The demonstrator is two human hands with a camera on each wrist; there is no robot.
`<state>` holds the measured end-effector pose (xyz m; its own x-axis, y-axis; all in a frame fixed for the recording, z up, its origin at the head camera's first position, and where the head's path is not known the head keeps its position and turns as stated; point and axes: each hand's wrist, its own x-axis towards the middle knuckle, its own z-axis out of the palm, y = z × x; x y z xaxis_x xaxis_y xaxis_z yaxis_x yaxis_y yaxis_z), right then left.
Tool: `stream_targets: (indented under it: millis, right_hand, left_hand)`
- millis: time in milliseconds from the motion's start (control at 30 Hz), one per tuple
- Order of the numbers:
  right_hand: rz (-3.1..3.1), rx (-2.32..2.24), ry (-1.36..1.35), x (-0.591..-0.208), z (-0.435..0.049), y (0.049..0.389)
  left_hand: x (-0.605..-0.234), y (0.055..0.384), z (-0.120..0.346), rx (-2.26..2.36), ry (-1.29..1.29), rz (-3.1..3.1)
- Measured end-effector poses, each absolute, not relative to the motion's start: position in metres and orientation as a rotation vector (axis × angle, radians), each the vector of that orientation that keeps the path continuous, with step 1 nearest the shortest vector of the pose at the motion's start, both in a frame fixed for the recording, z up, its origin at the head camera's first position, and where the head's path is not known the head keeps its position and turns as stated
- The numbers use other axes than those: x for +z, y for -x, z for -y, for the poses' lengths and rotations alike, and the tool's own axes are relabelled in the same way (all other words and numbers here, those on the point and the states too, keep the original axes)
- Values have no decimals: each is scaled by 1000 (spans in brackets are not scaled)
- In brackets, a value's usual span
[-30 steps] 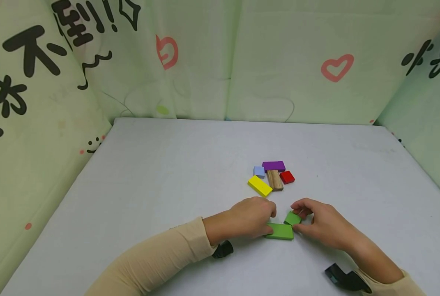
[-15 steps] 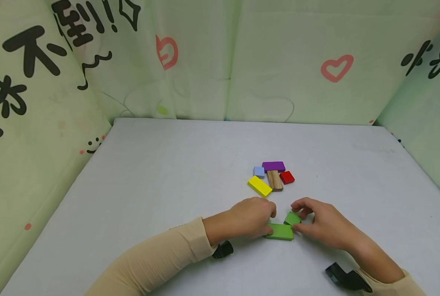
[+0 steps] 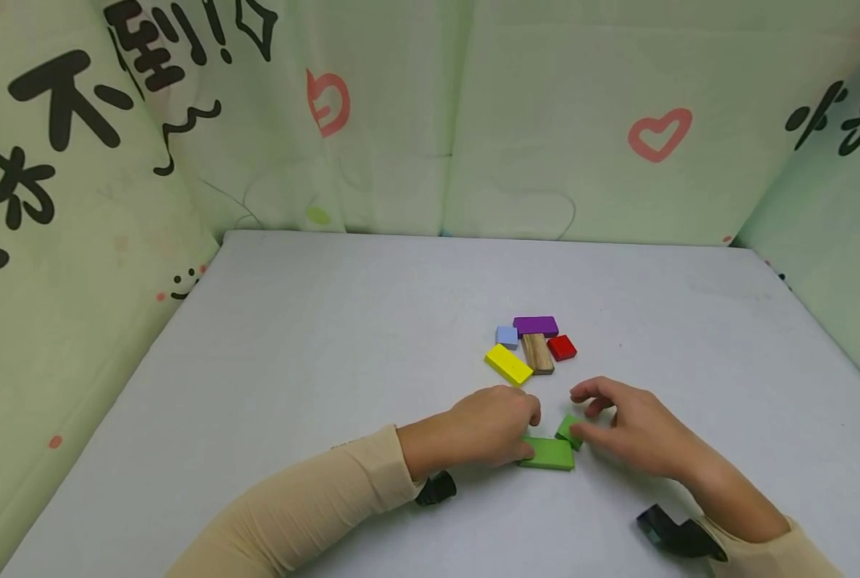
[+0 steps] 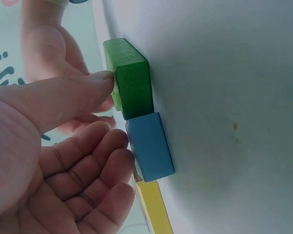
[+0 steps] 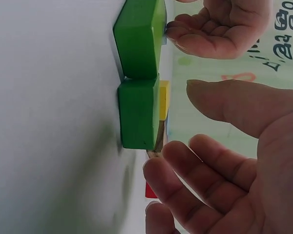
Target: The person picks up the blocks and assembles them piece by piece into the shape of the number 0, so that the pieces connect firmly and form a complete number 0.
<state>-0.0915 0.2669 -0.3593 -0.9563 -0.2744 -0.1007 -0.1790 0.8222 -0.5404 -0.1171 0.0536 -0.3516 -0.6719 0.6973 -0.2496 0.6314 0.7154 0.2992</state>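
Observation:
My left hand (image 3: 486, 425) rests over a long green block (image 3: 551, 454), its thumb touching it. In the left wrist view a blue block (image 4: 150, 147) stands end to end with the long green block, and my half-curled fingers lie against it; the head view hides this block beneath the hand. At the long block's other end, touching its corner, sits a small green block (image 3: 566, 430). My right hand (image 3: 639, 429) hovers just right of the small block. In the right wrist view its thumb and fingers are spread apart, with nothing between them.
Beyond the hands lies a cluster of blocks: purple (image 3: 535, 326), light blue (image 3: 506, 337), yellow (image 3: 508, 364), brown wood-grain (image 3: 538, 354) and red (image 3: 562, 348). They rest on a white table (image 3: 328, 321) with patterned green curtains (image 3: 545, 120) around it.
My right hand has loosened from the small green block and lifted slightly up, its thumb and fingers drawing away. The left hand and the blocks stay in place.

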Motion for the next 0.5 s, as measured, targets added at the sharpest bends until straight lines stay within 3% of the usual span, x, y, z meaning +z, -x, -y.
stream_targets:
  millis: [500]
  right_hand:
    - [-2850,-866,467,-355,-262,108]
  left_hand:
    - [-351,117,-52,264,-1070,-2583]
